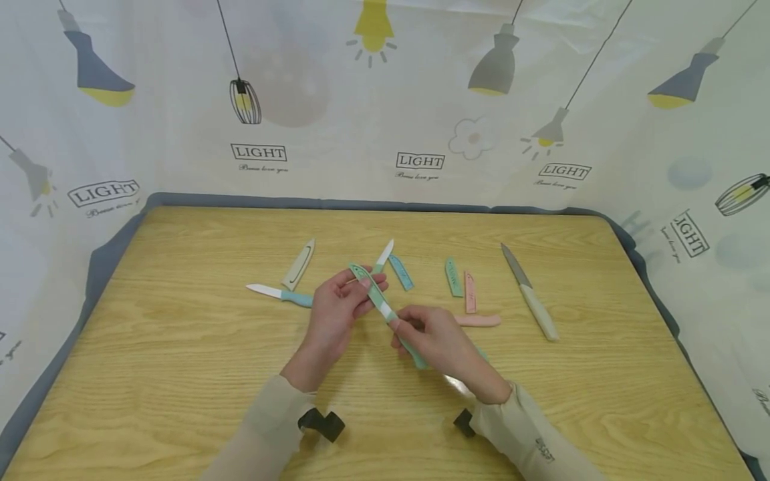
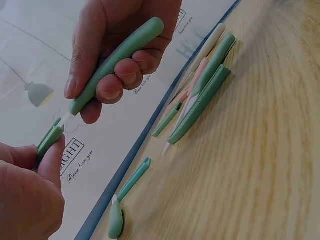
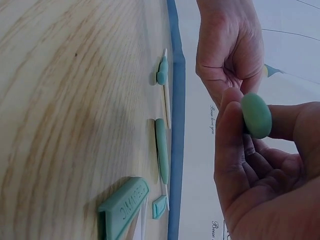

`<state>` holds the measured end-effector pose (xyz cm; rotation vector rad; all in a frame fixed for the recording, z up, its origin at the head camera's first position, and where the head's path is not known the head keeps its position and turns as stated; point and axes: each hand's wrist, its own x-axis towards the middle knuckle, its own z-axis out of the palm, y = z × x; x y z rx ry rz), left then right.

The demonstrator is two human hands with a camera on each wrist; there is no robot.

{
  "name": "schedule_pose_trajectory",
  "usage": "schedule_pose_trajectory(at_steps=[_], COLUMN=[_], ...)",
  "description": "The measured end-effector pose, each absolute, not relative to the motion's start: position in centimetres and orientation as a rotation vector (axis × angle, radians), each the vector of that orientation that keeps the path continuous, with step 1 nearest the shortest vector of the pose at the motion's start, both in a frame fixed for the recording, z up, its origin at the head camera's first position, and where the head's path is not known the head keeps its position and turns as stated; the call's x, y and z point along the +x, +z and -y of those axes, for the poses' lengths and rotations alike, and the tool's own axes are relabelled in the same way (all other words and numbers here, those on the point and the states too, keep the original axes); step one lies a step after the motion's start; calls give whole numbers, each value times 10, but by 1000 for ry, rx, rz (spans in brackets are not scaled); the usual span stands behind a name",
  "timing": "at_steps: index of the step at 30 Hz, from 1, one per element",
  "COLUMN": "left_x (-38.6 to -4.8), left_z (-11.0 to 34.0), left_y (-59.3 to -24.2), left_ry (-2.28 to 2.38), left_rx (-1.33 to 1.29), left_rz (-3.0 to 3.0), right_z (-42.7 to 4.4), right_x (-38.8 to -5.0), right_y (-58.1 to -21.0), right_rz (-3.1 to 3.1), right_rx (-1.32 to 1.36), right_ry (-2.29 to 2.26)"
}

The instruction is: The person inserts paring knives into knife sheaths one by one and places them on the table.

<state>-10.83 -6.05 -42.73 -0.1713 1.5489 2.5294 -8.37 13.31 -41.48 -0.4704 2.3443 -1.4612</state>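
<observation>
In the head view my left hand (image 1: 332, 308) pinches a green blade sheath (image 1: 364, 280) between thumb and fingers, above the middle of the table. My right hand (image 1: 442, 339) grips the green handle (image 2: 117, 62) of a small knife. Its white blade (image 1: 385, 308) is partly inside the sheath, with a short stretch showing between sheath and handle. Behind my left hand lies another green-handled knife (image 1: 385, 252), partly hidden by the fingers. A blue-handled knife (image 1: 295, 298) lies left of that hand. Beneath my right forearm a further blade (image 1: 458, 385) is mostly covered.
On the wooden table (image 1: 180, 374) lie a beige sheath (image 1: 299, 264), a blue sheath (image 1: 401, 272), a green sheath (image 1: 454, 277) and a pink sheath (image 1: 470, 292). A pink handle (image 1: 481, 321) sits beside my right hand. Farther right is a bare-bladed knife with a cream handle (image 1: 538, 310).
</observation>
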Motion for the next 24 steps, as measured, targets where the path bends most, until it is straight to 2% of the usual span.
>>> schedule_pose_trajectory(at_steps=[24], left_x=[-104], left_z=[56], left_y=[-432], left_ry=[2489], left_rx=[-177], left_rz=[-1566], right_z=[-129], right_x=[-88], right_y=[-418], right_rz=[-2325], right_rx=[-400], right_ry=[-1452])
